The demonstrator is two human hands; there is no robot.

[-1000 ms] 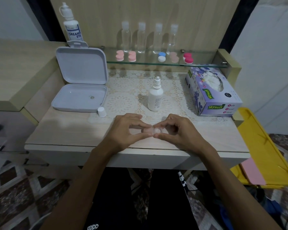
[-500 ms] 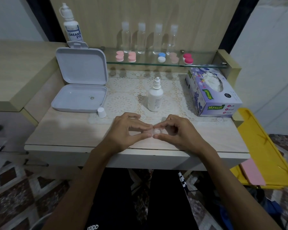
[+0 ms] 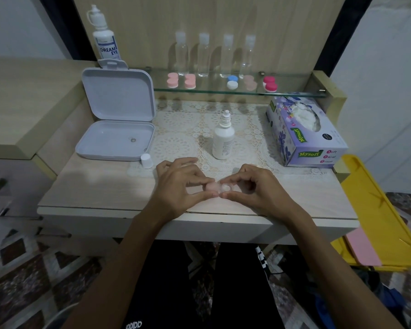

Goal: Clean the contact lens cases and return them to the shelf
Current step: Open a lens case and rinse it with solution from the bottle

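Compared with half a second back, I am seeing the pale pink half of the contact lens case (image 3: pixel 217 188) showing more between the fingertips — the hands themselves are barely shifting. The left hand (image 3: pixel 178 186) and right hand (image 3: pixel 256 186) are hovering low over the counter (image 3: pixel 100 186), knuckles up, each grip pinching one end of the case between thumb and forefinger (its right well looks clear). The case is sitting right between both grips, in front of the white bottle (image 3: pixel 223 141).
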